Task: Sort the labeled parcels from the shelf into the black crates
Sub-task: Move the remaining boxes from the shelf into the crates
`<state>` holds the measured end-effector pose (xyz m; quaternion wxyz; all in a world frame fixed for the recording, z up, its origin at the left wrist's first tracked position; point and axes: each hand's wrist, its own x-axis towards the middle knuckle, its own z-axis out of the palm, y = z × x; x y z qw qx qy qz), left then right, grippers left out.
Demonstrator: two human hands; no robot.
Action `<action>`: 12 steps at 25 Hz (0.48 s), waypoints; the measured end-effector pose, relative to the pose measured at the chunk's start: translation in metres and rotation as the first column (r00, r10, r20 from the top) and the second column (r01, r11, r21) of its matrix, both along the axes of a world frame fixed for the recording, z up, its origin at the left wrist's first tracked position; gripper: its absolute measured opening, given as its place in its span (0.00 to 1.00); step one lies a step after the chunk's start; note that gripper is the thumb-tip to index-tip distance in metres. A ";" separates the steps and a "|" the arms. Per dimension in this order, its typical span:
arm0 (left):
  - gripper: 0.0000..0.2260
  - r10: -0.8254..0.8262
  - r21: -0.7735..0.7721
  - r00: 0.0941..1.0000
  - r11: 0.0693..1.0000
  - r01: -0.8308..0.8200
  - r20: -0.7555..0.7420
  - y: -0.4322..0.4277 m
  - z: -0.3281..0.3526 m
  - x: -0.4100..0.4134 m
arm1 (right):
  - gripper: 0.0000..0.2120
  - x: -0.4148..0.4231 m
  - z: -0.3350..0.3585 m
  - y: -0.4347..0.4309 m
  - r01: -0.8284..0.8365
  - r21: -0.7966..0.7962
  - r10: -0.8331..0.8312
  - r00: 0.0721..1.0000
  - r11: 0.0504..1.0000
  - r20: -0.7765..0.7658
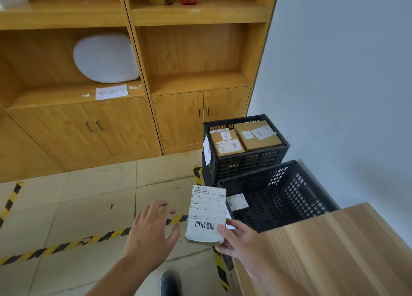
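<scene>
Tiled floor [89, 195] | right hand [240, 240] grips parcel [206, 213] | left hand [151, 229] spread

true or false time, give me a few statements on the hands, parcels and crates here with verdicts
1. The right hand holds the grey parcel with a barcode label. True.
2. The left hand grips that parcel too. False: it is open beside it.
3. The far black plastic crate is empty. False: it holds two brown cardboard boxes.
4. A white rounded parcel lies on the wooden shelf. True.
</scene>
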<state>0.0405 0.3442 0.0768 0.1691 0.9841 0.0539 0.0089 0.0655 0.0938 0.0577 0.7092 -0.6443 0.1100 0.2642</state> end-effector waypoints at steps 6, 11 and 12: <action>0.16 -0.055 -0.044 0.998 0.997 0.056 0.012 0.066 -0.006 0.099 | 0.17 0.082 -0.003 0.062 0.069 -0.025 -0.070 0.997 0.997 -0.018; 0.17 -0.128 -0.040 0.992 0.991 0.128 0.005 0.118 -0.010 0.176 | 0.18 0.150 -0.004 0.112 0.145 -0.028 -0.146 0.989 0.989 -0.021; 0.17 -0.140 -0.036 0.990 0.989 0.140 -0.004 0.124 -0.012 0.187 | 0.19 0.161 -0.004 0.118 0.160 -0.029 -0.161 0.987 0.987 -0.024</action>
